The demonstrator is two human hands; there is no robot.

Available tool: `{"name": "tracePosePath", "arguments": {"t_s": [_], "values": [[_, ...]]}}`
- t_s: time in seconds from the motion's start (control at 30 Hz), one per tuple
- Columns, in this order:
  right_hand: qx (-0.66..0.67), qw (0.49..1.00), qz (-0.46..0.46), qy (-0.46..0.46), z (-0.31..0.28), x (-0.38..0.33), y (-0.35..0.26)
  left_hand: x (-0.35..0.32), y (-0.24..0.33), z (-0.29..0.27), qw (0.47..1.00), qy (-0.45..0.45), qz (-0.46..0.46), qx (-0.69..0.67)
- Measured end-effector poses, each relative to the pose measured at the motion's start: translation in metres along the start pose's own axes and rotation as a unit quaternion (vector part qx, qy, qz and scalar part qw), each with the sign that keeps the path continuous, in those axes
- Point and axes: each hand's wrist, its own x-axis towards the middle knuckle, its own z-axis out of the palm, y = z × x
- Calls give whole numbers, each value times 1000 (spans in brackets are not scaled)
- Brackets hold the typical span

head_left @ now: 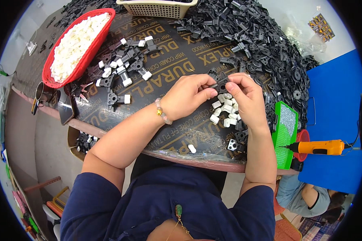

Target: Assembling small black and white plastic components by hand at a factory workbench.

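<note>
Between my two hands is a black plastic part (222,85), gripped from both sides by the fingertips. My left hand (193,93) pinches its left side, thumb toward me. On the other side, my right hand (247,94) holds it with thumb and fingers; the fingers hide some of it. Just below lies a small pile of white plastic caps (228,109), close to my right wrist. One loose white cap (192,149) rests near the table's front edge. Left of my left hand are several black parts fitted with white caps (126,66).
A red basket (48,76) full of white pieces stands at the left, a beige basket (157,10) at the back. Black parts (245,36) heap up at the far right. An orange electric screwdriver (323,148) lies over a green tray (283,136). A phone (65,106) sits at the left edge.
</note>
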Motion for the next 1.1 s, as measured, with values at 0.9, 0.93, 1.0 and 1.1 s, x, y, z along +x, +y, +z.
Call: {"name": "tracePosePath", "arguments": {"t_s": [0.9, 0.93, 1.0, 1.1], "values": [[271, 956, 108, 43, 28, -3, 5, 13, -16, 0, 901, 108, -63, -415], [280, 953, 112, 40, 28, -3, 5, 13, -15, 1, 901, 107, -64, -416], [291, 949, 116, 36, 31, -2, 7, 11, -13, 2, 902, 124, -54, -410], [275, 954, 101, 54, 33, -3, 12, 11, -14, 12, 899, 164, -25, -405]]}}
